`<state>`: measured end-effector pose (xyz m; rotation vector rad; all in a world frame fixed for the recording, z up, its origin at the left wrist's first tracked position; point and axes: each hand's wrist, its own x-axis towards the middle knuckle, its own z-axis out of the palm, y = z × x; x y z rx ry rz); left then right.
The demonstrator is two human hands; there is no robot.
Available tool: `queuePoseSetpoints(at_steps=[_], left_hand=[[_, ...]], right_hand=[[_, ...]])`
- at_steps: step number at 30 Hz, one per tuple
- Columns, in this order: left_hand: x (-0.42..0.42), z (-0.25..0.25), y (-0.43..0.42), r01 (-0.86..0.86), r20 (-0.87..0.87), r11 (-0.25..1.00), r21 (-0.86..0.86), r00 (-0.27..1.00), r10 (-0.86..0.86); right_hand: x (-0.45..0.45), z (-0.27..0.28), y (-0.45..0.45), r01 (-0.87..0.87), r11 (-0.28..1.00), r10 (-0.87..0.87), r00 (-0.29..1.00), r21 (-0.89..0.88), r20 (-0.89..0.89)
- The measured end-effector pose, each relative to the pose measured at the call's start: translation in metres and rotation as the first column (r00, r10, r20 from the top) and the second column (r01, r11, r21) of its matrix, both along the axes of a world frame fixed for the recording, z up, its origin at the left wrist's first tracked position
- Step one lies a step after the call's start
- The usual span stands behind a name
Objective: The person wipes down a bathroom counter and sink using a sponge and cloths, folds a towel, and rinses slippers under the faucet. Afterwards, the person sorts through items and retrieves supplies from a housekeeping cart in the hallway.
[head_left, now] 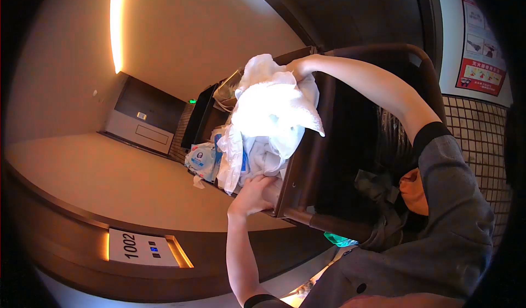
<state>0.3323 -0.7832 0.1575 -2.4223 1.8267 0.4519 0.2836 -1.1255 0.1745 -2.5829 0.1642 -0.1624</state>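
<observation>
My right hand [302,68] is closed on a crumpled white cloth [274,102], holding it up over the top of a dark brown cart [286,190]. The cloth is overexposed, so its folds are hard to read. My left hand [253,195] reaches over the cart's edge onto white items [266,159] in the top compartment. Its fingers look apart, with the tips partly hidden. A thin white plastic bag [231,154] hangs beside the cloth. Near it is a blue-and-white packet [203,160].
The cart's dark lower hold [350,149] and curved handle rail [405,48] lie close to my body. An orange item [413,192] is near my sleeve. The wall carries a room sign [143,248] reading 1002 and a poster [482,45]. Tiled flooring [476,127] shows beyond the cart.
</observation>
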Motion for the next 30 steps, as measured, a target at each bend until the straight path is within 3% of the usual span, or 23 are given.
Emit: queuePoseSetpoints(at_steps=[2, 4, 5, 8, 9, 10, 11, 13, 14, 15, 16, 20, 22, 25, 28, 29, 30], left_hand=[[0.002, -0.004, -0.003, 0.030, 0.023, 0.999, -0.029, 0.999, -0.030], [0.005, -0.005, -0.004, 0.035, 0.029, 0.999, -0.006, 0.999, -0.035], [0.006, -0.005, -0.005, 0.036, 0.034, 0.999, 0.004, 0.999, -0.036], [0.010, -0.006, 0.000, 0.021, 0.041, 0.999, 0.042, 0.999, -0.022], [0.016, -0.009, 0.003, 0.020, -0.033, 0.999, 0.035, 0.999, -0.019], [0.024, -0.016, 0.006, 0.014, -0.109, 1.000, 0.028, 0.994, -0.011], [0.027, -0.020, 0.010, 0.007, -0.186, 1.000, 0.019, 0.983, -0.003], [0.015, -0.011, 0.003, 0.071, -0.098, 0.997, -0.039, 0.992, -0.074], [0.010, -0.008, 0.001, 0.098, -0.049, 0.993, -0.065, 0.994, -0.101], [0.016, -0.015, 0.002, 0.161, 0.032, 0.987, -0.029, 0.987, -0.160], [0.015, -0.018, 0.002, 0.137, 0.095, 0.991, 0.000, 0.986, -0.137], [0.002, -0.020, 0.001, 0.069, 0.304, 0.997, 0.026, 0.950, -0.073], [-0.005, -0.012, -0.003, 0.079, 0.348, 0.996, 0.040, 0.933, -0.088], [-0.011, -0.005, 0.000, 0.036, 0.332, 0.997, 0.064, 0.942, -0.055], [0.010, -0.017, 0.002, 0.075, 0.036, 0.997, 0.028, 0.996, -0.076], [0.020, -0.026, 0.002, 0.078, 0.014, 0.997, -0.026, 0.997, -0.078], [0.012, -0.020, -0.002, 0.030, 0.076, 0.998, 0.051, 0.996, -0.034]], right_hand=[[0.018, -0.011, -0.007, -0.120, 0.987, 0.108, 0.988, 0.104, 0.111], [0.043, -0.020, -0.008, -0.025, 0.916, -0.050, 0.983, 0.401, 0.177], [0.055, -0.020, -0.010, -0.074, 0.782, -0.045, 0.984, 0.619, 0.175], [0.040, -0.023, -0.017, -0.152, 0.590, -0.102, 0.960, 0.793, 0.259], [0.062, -0.044, -0.037, -0.091, 0.726, -0.154, 0.944, 0.682, 0.291], [0.060, -0.051, -0.042, 0.231, 0.943, -0.303, 0.895, 0.240, 0.328], [0.064, -0.050, -0.047, 0.300, 0.949, -0.275, 0.938, -0.099, 0.211], [0.046, -0.041, -0.022, 0.468, 0.839, -0.447, 0.883, -0.276, 0.142], [0.037, -0.031, -0.021, 0.415, 0.852, -0.461, 0.883, -0.321, -0.082], [0.068, -0.055, -0.047, 0.360, 0.854, -0.451, 0.873, -0.376, -0.187], [0.062, -0.049, -0.041, 0.375, 0.852, -0.472, 0.851, -0.366, -0.229], [0.049, -0.033, -0.038, 0.169, 0.910, -0.278, 0.926, -0.378, -0.255], [0.048, -0.037, -0.040, 0.261, 0.875, -0.300, 0.953, -0.407, -0.033], [0.046, -0.040, -0.042, 0.439, 0.891, -0.430, 0.897, -0.114, 0.098], [0.041, -0.039, -0.043, 0.464, 0.883, -0.439, 0.867, -0.062, 0.235], [0.037, -0.038, -0.039, 0.498, 0.865, -0.465, 0.841, -0.060, 0.278], [0.035, -0.039, -0.036, 0.489, 0.858, -0.414, 0.840, -0.157, 0.352]])
